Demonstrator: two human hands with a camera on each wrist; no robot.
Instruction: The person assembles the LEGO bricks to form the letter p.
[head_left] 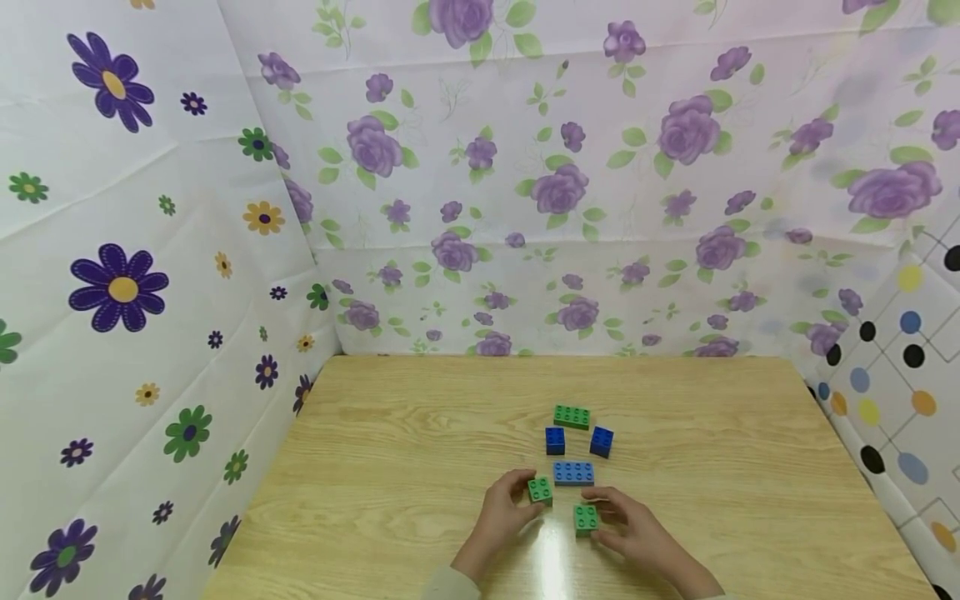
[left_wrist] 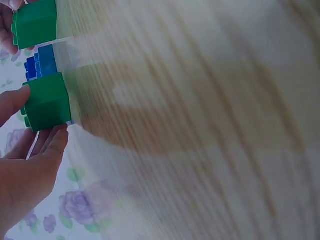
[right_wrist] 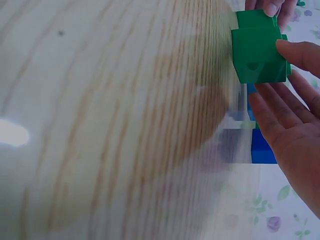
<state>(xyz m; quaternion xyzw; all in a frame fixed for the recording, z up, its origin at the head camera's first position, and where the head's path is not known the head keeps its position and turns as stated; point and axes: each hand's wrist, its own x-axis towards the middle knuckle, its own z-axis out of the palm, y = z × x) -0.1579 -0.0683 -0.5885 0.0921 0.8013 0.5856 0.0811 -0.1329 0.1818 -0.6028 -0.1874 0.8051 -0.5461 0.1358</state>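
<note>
My left hand (head_left: 501, 510) pinches a small square green brick (head_left: 540, 491) between thumb and fingers, low at the table. A second square green brick (head_left: 585, 519) sits nearer the front and to the right, with the thumb and fingers of my right hand (head_left: 637, 531) on either side of it. Both bricks have their studs up in the head view. In the left wrist view, the thumb lies at the studded side of the green brick (left_wrist: 47, 102) and the fingertips at another side. The right wrist view shows the other green brick (right_wrist: 259, 55) against the thumb tip.
Just behind the hands lies a long blue brick (head_left: 573, 474). Two small dark blue bricks, one left (head_left: 555, 441) and one right (head_left: 602, 442), stand beyond it. A long green brick (head_left: 572, 417) is farthest back. Flower-printed cloth (head_left: 480, 208) walls the wooden table (head_left: 390, 433).
</note>
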